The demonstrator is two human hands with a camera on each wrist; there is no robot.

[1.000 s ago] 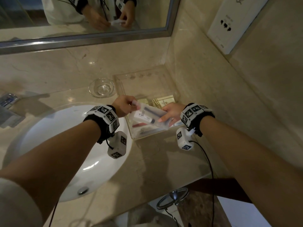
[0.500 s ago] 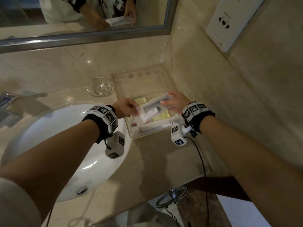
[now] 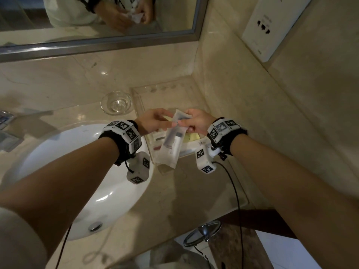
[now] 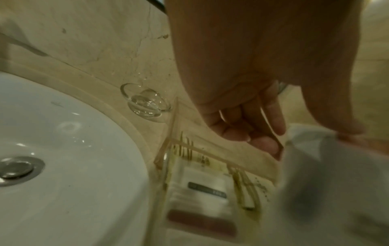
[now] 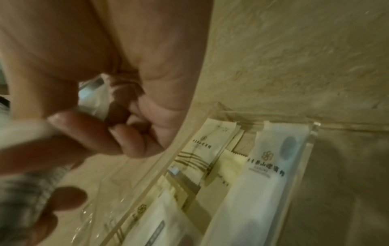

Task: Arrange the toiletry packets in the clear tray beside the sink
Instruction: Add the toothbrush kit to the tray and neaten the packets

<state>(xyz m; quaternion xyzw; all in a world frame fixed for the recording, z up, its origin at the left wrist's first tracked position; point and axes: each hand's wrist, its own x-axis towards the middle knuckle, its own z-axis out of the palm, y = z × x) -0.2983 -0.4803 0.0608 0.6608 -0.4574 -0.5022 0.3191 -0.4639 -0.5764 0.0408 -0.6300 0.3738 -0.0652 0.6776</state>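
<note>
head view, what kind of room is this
Most likely a hotel bathroom vanity: a white sink set in a marble counter, a mirror above it, and a clear tray of branded toiletry packets.

A long white toiletry packet (image 3: 172, 146) was held upright above the clear tray (image 3: 138, 101), its top end pinched. Inside the tray, cream and white packets (image 5: 265, 168) were laid side by side in the near compartment beside the sink (image 3: 97, 183).

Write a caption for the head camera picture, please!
Both hands hold a toiletry packet above the clear tray beside the sink.
</note>
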